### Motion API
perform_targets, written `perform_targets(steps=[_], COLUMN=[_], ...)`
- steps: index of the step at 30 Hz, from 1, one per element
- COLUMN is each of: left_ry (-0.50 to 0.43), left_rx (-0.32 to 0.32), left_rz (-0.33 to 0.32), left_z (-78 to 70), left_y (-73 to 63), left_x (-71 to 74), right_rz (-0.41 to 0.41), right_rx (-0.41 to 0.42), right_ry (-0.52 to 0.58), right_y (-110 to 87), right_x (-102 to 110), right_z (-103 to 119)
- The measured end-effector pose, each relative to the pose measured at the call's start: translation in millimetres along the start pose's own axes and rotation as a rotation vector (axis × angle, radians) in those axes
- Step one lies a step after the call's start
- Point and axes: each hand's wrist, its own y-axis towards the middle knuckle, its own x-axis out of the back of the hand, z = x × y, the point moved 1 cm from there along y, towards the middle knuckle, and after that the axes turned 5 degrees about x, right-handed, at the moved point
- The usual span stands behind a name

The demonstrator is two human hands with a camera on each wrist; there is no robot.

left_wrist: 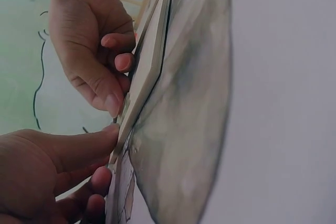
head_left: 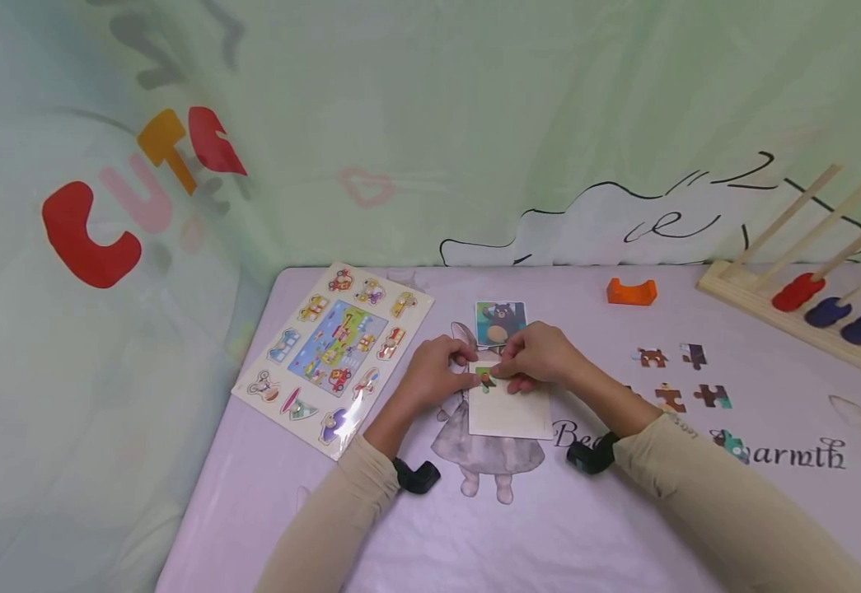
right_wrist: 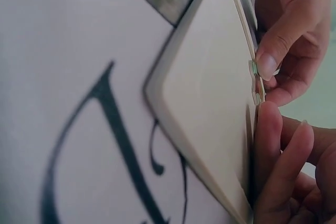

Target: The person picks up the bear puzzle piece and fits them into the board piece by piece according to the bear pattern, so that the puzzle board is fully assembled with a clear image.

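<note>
A small green and brown jigsaw piece (head_left: 485, 380) lies at the upper left of a pale, thin puzzle board (head_left: 508, 416) in front of me. My left hand (head_left: 437, 372) grips the board's left edge near that corner, its thumb right by the piece. From the other side my right hand (head_left: 537, 356) pinches at the piece with thumb and forefinger, its other fingers curled over the board. In the right wrist view the piece (right_wrist: 255, 81) sits between the two hands, seen edge-on. Just beyond the hands is a bear picture card (head_left: 500, 322).
Several loose jigsaw pieces (head_left: 671, 399) lie to the right, some partly behind my right forearm. On the left is a knobbed vehicle puzzle board (head_left: 341, 346). Toward the back stand an orange block (head_left: 631, 291) and a wooden rack with pegs and beads (head_left: 801, 309).
</note>
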Motion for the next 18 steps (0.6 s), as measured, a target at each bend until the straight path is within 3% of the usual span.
perform_targets(steps=[18], left_ry=[0.001], left_rx=[0.018], left_rz=[-0.021], left_z=[-4.2], left_y=[-0.9], left_x=[-0.5], right_rz=[-0.025], right_rx=[-0.019], right_ry=[-0.024], right_y=[-0.2], right_x=[-0.9], right_z=[2.1])
